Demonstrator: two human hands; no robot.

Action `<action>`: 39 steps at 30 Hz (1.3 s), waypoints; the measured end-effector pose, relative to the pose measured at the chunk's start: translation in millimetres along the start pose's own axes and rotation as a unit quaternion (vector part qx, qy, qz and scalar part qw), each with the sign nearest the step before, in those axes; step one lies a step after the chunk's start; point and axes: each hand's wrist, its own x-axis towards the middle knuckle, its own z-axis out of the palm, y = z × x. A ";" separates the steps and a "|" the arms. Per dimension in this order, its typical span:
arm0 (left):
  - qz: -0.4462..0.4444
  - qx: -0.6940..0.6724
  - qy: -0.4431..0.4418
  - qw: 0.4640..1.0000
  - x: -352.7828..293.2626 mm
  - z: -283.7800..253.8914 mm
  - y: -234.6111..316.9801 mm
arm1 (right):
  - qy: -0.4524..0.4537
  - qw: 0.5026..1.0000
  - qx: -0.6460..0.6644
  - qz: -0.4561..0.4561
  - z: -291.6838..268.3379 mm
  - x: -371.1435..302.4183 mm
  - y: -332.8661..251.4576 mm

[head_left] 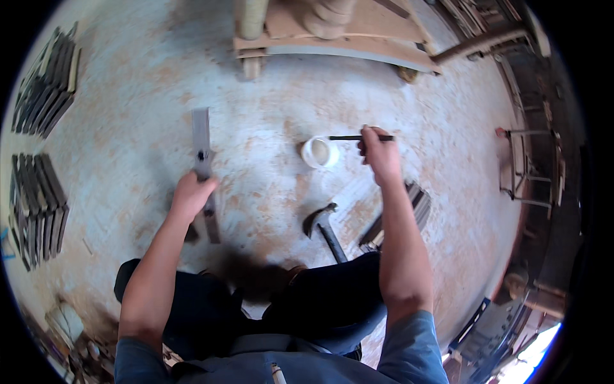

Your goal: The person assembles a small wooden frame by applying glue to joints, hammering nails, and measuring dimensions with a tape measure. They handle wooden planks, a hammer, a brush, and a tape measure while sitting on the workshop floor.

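My left hand (194, 195) is closed around a long flat grey slat (201, 131) with dark holes or notches along it. The slat points away from me, above the floor. In my right hand (381, 155) I grip a thin dark stick (347, 137), its left tip at the rim of a small white tub (307, 155). Pale contents show inside the tub; whether the stick ends in bristles I cannot tell. Nearer to me a claw hammer (329, 238) lies on the floor, its handle end hidden by my leg. Partly under my right forearm is a small pile of grey slats (419, 203).
Stacks of grey slats (54, 83) (39, 208) stand at the left. At the far side is a low wooden platform (345, 48) bearing round posts. A metal-legged frame (534, 166) and timber line the right side. The floor (262, 109) is pale and stained.
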 end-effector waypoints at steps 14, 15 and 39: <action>0.028 0.322 0.060 0.944 5.1 94.1 -111.3 | -0.088 0.969 0.095 0.210 16.9 19.6 81.5; 0.025 0.321 0.061 0.945 8.1 95.0 -117.1 | -0.072 0.968 0.116 0.212 12.4 21.1 83.2; 0.192 0.312 0.063 0.928 -3.7 59.8 -17.2 | 0.194 0.877 -0.373 0.231 -174.5 -154.6 277.8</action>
